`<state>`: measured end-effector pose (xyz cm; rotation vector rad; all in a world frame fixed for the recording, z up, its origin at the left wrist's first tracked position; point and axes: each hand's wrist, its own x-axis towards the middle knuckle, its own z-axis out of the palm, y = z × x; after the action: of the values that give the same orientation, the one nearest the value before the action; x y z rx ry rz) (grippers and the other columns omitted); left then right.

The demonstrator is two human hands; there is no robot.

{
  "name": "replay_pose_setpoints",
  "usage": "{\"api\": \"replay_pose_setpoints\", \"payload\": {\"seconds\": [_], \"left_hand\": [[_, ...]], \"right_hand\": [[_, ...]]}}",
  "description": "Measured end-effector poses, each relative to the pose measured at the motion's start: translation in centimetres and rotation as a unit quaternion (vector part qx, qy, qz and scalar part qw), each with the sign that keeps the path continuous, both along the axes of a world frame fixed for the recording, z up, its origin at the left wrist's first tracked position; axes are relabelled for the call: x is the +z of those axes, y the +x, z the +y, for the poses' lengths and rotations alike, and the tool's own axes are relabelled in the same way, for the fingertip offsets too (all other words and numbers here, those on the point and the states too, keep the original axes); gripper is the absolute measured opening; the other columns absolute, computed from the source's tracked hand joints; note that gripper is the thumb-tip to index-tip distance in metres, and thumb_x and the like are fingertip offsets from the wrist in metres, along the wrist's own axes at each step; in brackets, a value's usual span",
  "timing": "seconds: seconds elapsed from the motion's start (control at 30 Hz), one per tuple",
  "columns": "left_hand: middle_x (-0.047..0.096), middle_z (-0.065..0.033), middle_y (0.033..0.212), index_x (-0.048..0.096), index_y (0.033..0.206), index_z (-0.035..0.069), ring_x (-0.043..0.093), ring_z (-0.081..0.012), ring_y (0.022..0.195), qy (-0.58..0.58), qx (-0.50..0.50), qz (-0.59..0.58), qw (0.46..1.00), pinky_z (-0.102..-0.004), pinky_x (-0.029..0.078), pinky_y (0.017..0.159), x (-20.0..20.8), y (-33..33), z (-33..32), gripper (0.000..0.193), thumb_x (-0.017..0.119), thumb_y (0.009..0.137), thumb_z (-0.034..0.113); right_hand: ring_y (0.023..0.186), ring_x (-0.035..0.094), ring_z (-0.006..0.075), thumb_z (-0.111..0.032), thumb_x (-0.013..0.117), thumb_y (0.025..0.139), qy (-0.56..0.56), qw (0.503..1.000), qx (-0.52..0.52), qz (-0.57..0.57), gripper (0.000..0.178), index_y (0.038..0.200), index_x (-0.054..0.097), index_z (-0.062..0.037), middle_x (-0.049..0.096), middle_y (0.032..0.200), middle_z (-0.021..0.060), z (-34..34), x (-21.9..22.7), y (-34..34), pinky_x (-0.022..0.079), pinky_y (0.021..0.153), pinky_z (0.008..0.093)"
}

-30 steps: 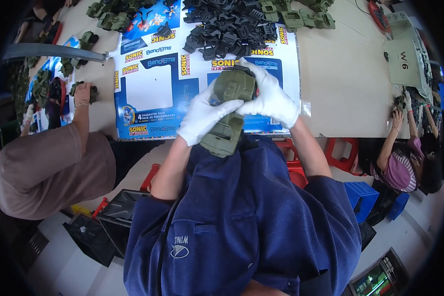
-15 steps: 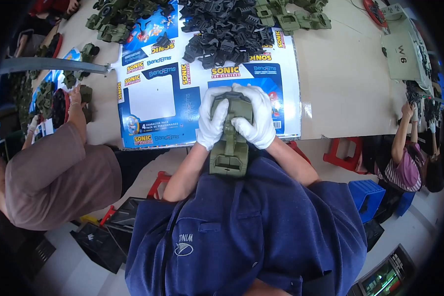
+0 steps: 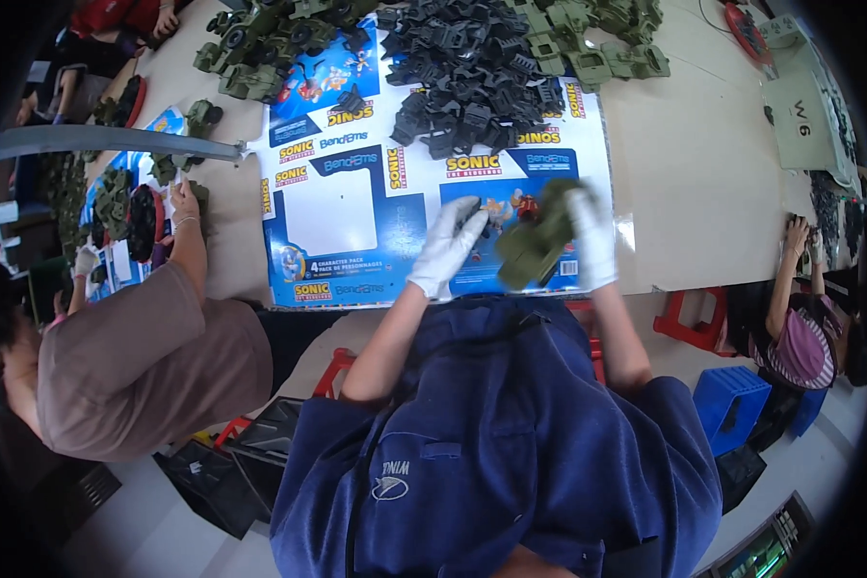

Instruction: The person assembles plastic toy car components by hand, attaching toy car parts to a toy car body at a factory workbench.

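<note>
My right hand (image 3: 592, 239), in a white glove, grips an olive-green toy military vehicle (image 3: 535, 246) along its right side. The vehicle is tilted and smeared by motion above the printed sheet. To its left, my gloved left hand (image 3: 448, 249) is closed in a pinch, apart from the vehicle. A small dark plastic part (image 3: 474, 206) shows at its fingertips, mostly covered by them. Beyond both hands lies a heap of black plastic parts (image 3: 467, 72).
Green toy vehicles lie at the far left (image 3: 260, 48) and far right (image 3: 597, 48) of the heap. A blue-and-white printed sheet (image 3: 342, 217) covers the table before me. A grey metal bar (image 3: 125, 142) juts in from the left. Co-workers sit on both sides.
My hands have come apart from their shared hold on the vehicle. My right hand has carried it to the right and tilted it; the left has withdrawn with a dark part at its fingertips.
</note>
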<state>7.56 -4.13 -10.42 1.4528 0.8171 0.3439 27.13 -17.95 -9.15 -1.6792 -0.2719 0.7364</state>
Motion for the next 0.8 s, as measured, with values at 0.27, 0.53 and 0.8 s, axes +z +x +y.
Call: {"api": "replay_pose_setpoints", "payload": {"seconds": [0.27, 0.53, 0.8], "left_hand": [[0.061, -0.0209, 0.122, 0.056, 0.126, -0.003, 0.059, -0.0268, 0.114, 0.192, 0.254, 0.125, 0.94, -0.0355, 0.044, 0.099, -3.4, -4.9, 22.1, 0.05, 0.07, 0.088, 0.028], [0.033, -0.0281, 0.146, 0.036, 0.144, 0.007, 0.039, -0.042, 0.134, 0.467, 0.233, 0.379, 0.764, -0.0458, 0.038, 0.108, -2.3, -5.9, 42.5, 0.104, 0.081, 0.065, 0.058], [0.046, -0.0231, 0.127, 0.054, 0.127, 0.005, 0.057, -0.0396, 0.11, 0.522, 0.066, 0.341, 0.779, -0.0446, 0.049, 0.093, -1.7, -1.7, 32.5, 0.075, 0.081, 0.069, 0.045]], "right_hand": [[0.134, 0.042, 0.0324, -0.016, 0.07, 0.086, -0.143, 0.898, -0.017, -0.415, 0.061, 0.139, 0.044, 0.0015, 0.044, 0.143, 0.0227, -2.2, -1.1, 3.7, 0.035, 0.11, 0.0422], [0.11, 0.059, 0.0309, -0.025, 0.072, 0.077, -0.163, 0.741, 0.417, -0.501, 0.049, 0.124, 0.061, -0.0158, 0.058, 0.124, 0.0111, 5.8, -0.9, -7.1, 0.045, 0.094, 0.0494], [0.104, 0.064, 0.0291, -0.005, 0.061, 0.078, -0.092, 0.799, 0.365, -0.47, 0.031, 0.108, 0.069, -0.009, 0.067, 0.112, 0.0095, 3.9, -3.5, -4.5, 0.049, 0.093, 0.0435]]}}
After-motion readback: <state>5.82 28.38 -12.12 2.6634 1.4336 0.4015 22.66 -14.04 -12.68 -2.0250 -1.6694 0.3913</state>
